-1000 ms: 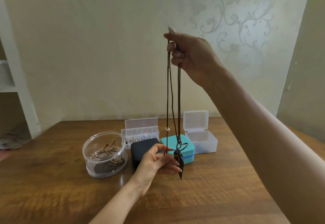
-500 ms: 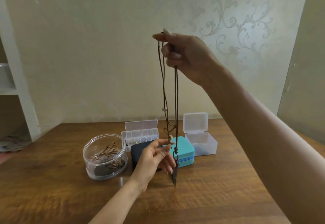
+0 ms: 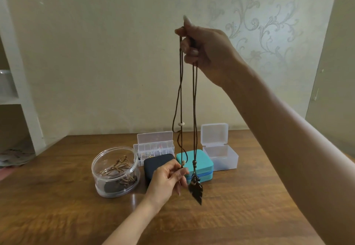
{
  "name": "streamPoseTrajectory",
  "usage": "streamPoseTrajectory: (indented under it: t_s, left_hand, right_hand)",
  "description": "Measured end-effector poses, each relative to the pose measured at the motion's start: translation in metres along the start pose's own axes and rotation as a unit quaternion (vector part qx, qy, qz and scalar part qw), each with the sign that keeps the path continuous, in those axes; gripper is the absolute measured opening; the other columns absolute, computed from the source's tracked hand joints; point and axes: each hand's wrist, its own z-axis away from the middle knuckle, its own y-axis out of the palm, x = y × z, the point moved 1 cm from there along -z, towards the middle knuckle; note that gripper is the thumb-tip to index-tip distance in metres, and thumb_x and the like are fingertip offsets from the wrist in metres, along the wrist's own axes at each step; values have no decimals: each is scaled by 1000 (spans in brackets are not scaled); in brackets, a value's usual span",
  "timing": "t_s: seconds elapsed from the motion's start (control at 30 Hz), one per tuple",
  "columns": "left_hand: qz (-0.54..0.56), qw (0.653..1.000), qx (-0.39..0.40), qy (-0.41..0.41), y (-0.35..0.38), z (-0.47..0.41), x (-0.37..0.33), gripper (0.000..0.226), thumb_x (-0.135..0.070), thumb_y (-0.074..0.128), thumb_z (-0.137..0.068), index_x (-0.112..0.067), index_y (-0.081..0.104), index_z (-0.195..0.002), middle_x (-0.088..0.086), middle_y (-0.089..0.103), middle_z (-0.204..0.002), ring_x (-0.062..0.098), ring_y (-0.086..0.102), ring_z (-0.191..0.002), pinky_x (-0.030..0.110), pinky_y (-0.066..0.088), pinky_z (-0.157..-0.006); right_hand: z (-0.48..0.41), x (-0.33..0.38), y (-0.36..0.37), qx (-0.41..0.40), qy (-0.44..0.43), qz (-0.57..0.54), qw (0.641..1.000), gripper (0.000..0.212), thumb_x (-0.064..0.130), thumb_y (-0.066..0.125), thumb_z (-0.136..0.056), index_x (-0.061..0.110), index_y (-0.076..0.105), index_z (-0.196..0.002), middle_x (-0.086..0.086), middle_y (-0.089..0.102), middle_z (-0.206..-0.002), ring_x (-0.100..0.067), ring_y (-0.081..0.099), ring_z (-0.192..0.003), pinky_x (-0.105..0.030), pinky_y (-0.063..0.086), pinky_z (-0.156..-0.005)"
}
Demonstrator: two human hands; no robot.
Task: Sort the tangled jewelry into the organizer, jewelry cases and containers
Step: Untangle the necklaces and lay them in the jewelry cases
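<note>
Your right hand (image 3: 207, 52) is gripping the top of the cord necklace (image 3: 195, 110), fingers curled round the dark strands, holding it high above the surface (image 3: 249, 206). Your left hand (image 3: 167, 179) is pinching a lower loop of the cord between thumb and fingertips, in front of the teal case (image 3: 201, 165). The feather pendant (image 3: 196, 191) is hanging free just beside that hand. A pale bead (image 3: 181, 123) is sitting midway down one strand. Behind: black case (image 3: 153, 163) beside the teal one; organizer (image 3: 153, 144) and clear box (image 3: 221, 156) standing open; round jar (image 3: 115, 171), left, holding brown cords.
</note>
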Motion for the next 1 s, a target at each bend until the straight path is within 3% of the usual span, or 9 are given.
streamPoseTrajectory:
  t_s: [0.1,0.23,0.33,0.43,0.6,0.7,0.83,0.9,1.0]
  left_hand:
    - [-77,997,22,0,1,2,8,12,-15,56,-90,-10,57,-79,-1,65,-61,8,59,-52,23,47,-50]
    - [-131,990,41,-24,5,6,16,15,-19,56,-92,-8,60,-82,-1,67,-63,8,55,-49,22,48,-57]
    - [-108,993,29,-25,5,5,10,15,-21,54,-91,-9,61,-87,1,69,-70,6,55,-51,16,42,-50]
    - [-71,997,10,-6,3,4,2,16,-22,52,-92,-11,63,-89,2,68,-77,9,57,-56,17,40,-47]
    - [14,999,-43,6,1,6,-10,21,-28,50,-89,-15,66,-94,-2,67,-79,-1,53,-60,14,42,-54]
    - [23,998,-49,30,-1,9,-16,23,-29,50,-87,-17,69,-92,-2,71,-84,0,49,-56,12,40,-53]
    - [53,998,22,2,1,13,-18,26,-19,43,-96,-11,67,-99,3,74,-91,5,40,-40,17,37,-40]
    - [108,991,77,-20,2,14,-20,30,-22,38,-96,-2,59,-104,10,73,-99,7,45,-37,18,38,-39]
    - [153,978,138,-37,2,15,-22,31,-26,40,-94,0,55,-103,17,71,-99,18,65,-55,21,50,-48]
  right_hand:
    - [-2,3,-6,-2,-11,-24,1000,23,21,50,-98,4,61,-86,-1,56,-58,-8,44,-50,-20,40,-48]
    - [-4,9,-9,7,-11,-49,999,25,22,47,-99,4,62,-90,-1,54,-58,-7,41,-47,-18,37,-46]
    - [-4,12,-7,14,-16,-26,999,27,24,47,-99,5,63,-91,-1,53,-59,-6,41,-48,-18,37,-46]
    - [-5,14,-4,14,-15,-7,1000,30,28,48,-99,7,63,-85,-1,51,-59,-7,40,-47,-18,36,-46]
    - [-2,11,1,25,14,11,1000,30,25,45,-100,0,61,-95,-9,33,-55,-7,28,-36,-19,21,-43]
    - [0,8,5,46,37,13,998,24,19,45,-99,-1,57,-107,-6,49,-50,-7,36,-40,-18,32,-43]
    - [-1,8,7,70,53,0,996,20,18,47,-99,4,61,-98,-2,60,-67,-7,48,-55,-19,45,-55]
    - [-3,10,8,72,68,-5,995,22,23,48,-98,6,62,-93,-1,58,-69,-6,48,-56,-18,45,-56]
    - [-4,10,9,50,65,-9,997,20,22,52,-96,5,62,-92,-1,57,-66,-6,47,-54,-18,44,-54]
